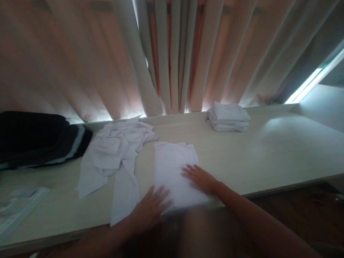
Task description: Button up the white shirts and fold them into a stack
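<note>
A white folded cloth (172,165) lies flat on the table in front of me, its near end at the table's front edge. My right hand (200,177) rests on its right side with the fingers stretched out. At the cloth's lower left is my left hand (156,204), fingers spread and slightly blurred. Neither hand grips anything. To the left, a crumpled heap of white cloth (115,147) spreads over the table, one strip hanging down toward the front edge near my left forearm. What kind of cloth these pieces are, I cannot tell.
A stack of folded white cloths (228,117) stands at the back right of the pale table (282,150). Dark folded fabrics (34,138) are piled at the far left. A pale flat item (24,208) lies at the left front. Long curtains (172,53) hang behind the table.
</note>
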A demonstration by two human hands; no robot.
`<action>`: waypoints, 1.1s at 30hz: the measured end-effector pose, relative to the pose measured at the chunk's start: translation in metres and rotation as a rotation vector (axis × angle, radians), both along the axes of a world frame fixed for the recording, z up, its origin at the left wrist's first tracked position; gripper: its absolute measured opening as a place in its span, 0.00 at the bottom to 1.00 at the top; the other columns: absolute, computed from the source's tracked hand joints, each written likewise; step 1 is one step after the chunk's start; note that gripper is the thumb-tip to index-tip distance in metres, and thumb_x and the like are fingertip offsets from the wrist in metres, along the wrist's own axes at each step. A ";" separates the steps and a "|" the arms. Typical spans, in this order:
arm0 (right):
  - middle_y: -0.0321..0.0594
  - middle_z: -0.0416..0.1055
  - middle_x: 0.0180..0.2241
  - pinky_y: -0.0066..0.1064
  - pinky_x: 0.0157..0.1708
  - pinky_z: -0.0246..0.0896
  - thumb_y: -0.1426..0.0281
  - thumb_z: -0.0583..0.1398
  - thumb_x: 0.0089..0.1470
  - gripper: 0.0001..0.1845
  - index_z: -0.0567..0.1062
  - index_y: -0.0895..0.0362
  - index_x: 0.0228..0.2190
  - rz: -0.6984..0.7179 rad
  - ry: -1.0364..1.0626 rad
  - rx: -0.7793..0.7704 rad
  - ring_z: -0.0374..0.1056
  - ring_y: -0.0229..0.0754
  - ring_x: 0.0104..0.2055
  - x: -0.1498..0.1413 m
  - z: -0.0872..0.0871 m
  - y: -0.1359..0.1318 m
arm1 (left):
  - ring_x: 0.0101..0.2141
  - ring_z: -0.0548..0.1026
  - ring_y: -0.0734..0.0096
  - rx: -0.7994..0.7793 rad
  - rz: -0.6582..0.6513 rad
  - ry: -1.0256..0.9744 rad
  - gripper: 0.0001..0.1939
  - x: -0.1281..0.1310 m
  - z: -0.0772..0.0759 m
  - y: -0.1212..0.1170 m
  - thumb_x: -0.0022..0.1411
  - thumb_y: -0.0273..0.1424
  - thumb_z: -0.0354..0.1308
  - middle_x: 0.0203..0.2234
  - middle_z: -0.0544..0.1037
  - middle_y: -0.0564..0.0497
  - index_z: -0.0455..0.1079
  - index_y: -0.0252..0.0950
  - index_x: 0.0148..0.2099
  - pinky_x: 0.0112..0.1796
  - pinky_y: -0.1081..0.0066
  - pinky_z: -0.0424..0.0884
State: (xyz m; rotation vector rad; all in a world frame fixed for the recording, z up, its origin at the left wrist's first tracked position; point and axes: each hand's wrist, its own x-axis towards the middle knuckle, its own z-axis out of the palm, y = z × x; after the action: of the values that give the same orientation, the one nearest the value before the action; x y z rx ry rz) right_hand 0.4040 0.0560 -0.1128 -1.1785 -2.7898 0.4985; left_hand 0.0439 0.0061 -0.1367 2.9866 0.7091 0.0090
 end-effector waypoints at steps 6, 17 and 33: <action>0.42 0.42 0.70 0.51 0.69 0.29 0.60 0.52 0.65 0.34 0.49 0.51 0.68 0.040 0.108 -0.005 0.32 0.47 0.73 0.021 0.003 0.001 | 0.69 0.46 0.48 -0.087 -0.081 -0.040 0.40 -0.024 0.016 0.056 0.65 0.48 0.53 0.70 0.49 0.46 0.42 0.48 0.73 0.64 0.48 0.45; 0.50 0.41 0.70 0.60 0.67 0.25 0.74 0.60 0.44 0.56 0.41 0.56 0.69 0.220 0.003 -0.140 0.37 0.55 0.72 0.044 0.022 -0.009 | 0.69 0.43 0.49 -0.234 -0.023 0.113 0.45 -0.015 0.033 0.110 0.61 0.35 0.56 0.71 0.47 0.46 0.34 0.50 0.73 0.63 0.40 0.42; 0.42 0.54 0.67 0.63 0.66 0.26 0.76 0.51 0.64 0.32 0.54 0.45 0.66 0.142 -0.039 0.174 0.46 0.51 0.70 0.046 -0.023 -0.067 | 0.66 0.56 0.60 -0.063 0.085 -0.110 0.26 -0.002 0.001 0.016 0.66 0.35 0.51 0.66 0.62 0.46 0.61 0.42 0.65 0.66 0.50 0.32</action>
State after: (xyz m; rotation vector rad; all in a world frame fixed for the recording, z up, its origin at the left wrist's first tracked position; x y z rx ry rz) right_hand 0.4501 -0.0106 -0.1356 -0.9714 -2.8940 0.2380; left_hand 0.0423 0.0219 -0.1357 2.8682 0.8067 0.1521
